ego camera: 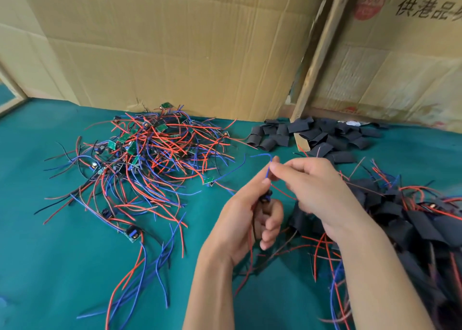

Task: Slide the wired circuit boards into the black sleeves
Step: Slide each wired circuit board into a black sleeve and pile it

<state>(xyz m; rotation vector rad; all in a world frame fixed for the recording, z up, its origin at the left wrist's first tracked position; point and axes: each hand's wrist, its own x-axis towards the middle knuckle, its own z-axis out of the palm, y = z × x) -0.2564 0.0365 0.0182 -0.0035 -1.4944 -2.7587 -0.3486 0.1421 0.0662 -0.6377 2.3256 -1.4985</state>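
My left hand (246,219) grips a small wired circuit board (265,197), mostly hidden between its fingers, with red and black wires hanging below the palm. My right hand (310,187) pinches the board's blue wire (268,171) just above the left fingertips. A tangled heap of wired circuit boards (150,154) with red, blue and black leads lies at left. Empty black sleeves (312,136) are heaped at the back right. A black sleeve shows under my right hand, partly hidden.
A pile of sleeved boards (412,219) with wires sticking out lies at right, under my right forearm. Cardboard sheets (175,49) and a wooden post (317,54) stand behind the green table cover (50,254). Loose wired boards (132,234) lie in front of the heap.
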